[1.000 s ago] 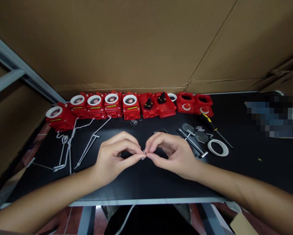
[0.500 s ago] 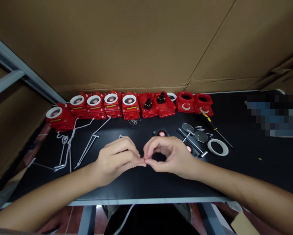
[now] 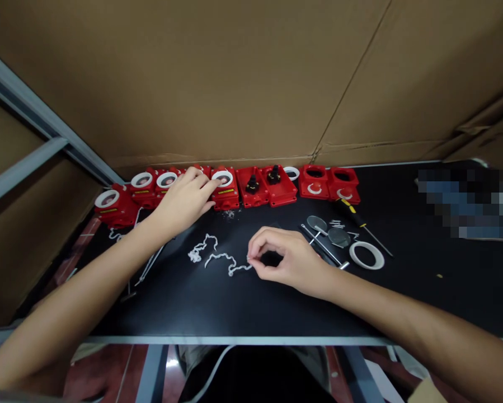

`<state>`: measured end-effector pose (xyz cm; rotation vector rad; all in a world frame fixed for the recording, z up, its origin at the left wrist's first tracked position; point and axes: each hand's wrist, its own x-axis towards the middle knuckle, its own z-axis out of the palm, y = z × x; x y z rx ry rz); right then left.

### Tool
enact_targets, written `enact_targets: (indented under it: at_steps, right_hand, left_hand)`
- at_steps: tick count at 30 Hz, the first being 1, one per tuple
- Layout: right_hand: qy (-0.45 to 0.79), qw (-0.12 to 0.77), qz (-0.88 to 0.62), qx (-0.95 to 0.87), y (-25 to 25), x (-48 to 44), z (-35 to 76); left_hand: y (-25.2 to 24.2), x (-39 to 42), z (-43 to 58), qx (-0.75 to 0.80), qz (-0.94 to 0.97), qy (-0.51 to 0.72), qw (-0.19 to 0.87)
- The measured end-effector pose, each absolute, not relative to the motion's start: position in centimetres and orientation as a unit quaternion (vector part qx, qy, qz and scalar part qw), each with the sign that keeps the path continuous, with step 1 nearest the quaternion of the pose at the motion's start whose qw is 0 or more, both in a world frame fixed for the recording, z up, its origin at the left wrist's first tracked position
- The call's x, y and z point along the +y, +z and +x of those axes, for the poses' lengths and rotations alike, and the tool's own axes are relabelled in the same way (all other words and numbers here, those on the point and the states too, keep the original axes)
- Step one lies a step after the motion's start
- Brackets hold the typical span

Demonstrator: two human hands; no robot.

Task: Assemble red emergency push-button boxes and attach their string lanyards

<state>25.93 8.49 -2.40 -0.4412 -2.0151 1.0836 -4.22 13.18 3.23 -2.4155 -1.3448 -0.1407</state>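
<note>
Right hand [image 3: 291, 260] holds a narrow pinch on the pale chain [image 3: 224, 255], which trails leftward over the tabletop [image 3: 217, 308]; left hand [image 3: 186, 198], grip wide, at a red box [image 3: 226, 200].

The tabletop [image 3: 217, 313] offers passage between the forearms [image 3: 385, 307]; red boxes [image 3: 226, 200] block behind.

Cardbd wall [image 3: 234, 84] behind blk tbl [image 3: 402, 193], grey metal frame [image 3: 24, 96] at far L.
</note>
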Motion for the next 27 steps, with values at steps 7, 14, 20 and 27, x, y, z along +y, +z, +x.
enact_targets:
  at_steps: [7, 14, 20, 27]
  right_hand:
    - [0.43, 0.367, -0.182, -0.805, -2.3, 9.1, 26.8]
    - [0.411, 0.353, -0.186, -0.82, -2.1, 9.3, 26.8]
    - [0.418, 0.357, -0.188, -0.814, -2.1, 9.3, 26.8]
    - [0.434, 0.324, -0.196, -0.818, -1.5, 9.1, 27.2]
  left_hand:
    - [3.2, 10.9, -3.1, -0.483, -0.859, -0.076, 0.152]
    - [2.6, 11.3, -2.3, -0.456, -0.85, -0.15, 0.219]
    - [2.7, 11.4, -1.2, -0.443, -0.841, -0.171, 0.261]
    - [2.7, 7.2, 1.5, -0.419, -0.861, -0.134, 0.255]
